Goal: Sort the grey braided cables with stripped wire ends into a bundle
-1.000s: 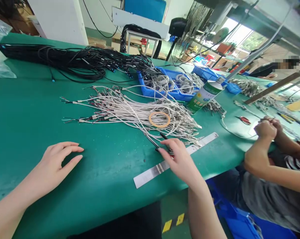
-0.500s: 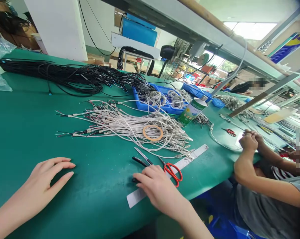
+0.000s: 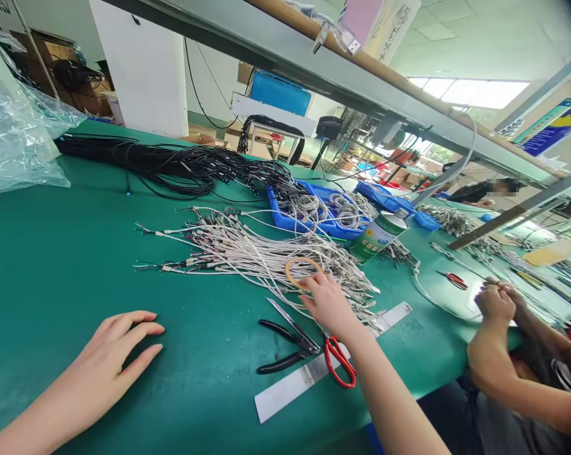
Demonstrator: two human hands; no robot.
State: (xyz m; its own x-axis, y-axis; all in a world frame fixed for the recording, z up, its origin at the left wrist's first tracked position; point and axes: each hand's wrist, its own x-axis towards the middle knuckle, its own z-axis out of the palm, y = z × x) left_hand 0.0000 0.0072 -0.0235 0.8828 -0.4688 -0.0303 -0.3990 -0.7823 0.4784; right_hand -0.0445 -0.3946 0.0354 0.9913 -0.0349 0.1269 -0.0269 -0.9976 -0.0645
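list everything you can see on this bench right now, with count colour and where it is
table: one, green top, runs across the view
grey wire bundle: one heap, pale grey, table middle
tape ring: one, tan, on the grey wires
black cable pile: one, black, far side of the table
tray: one, blue, holds coiled wires, behind the bundle
can: one, green and white, right of the tray
pliers: one, black handles, near edge
scissors: one, red handles, beside the pliers
metal ruler: one, silver, under the tools
plastic bag: one, clear, far left
co-worker's hands: two, at right, together
left hand: flat on the table, open
right hand: fingertips at the tape ring
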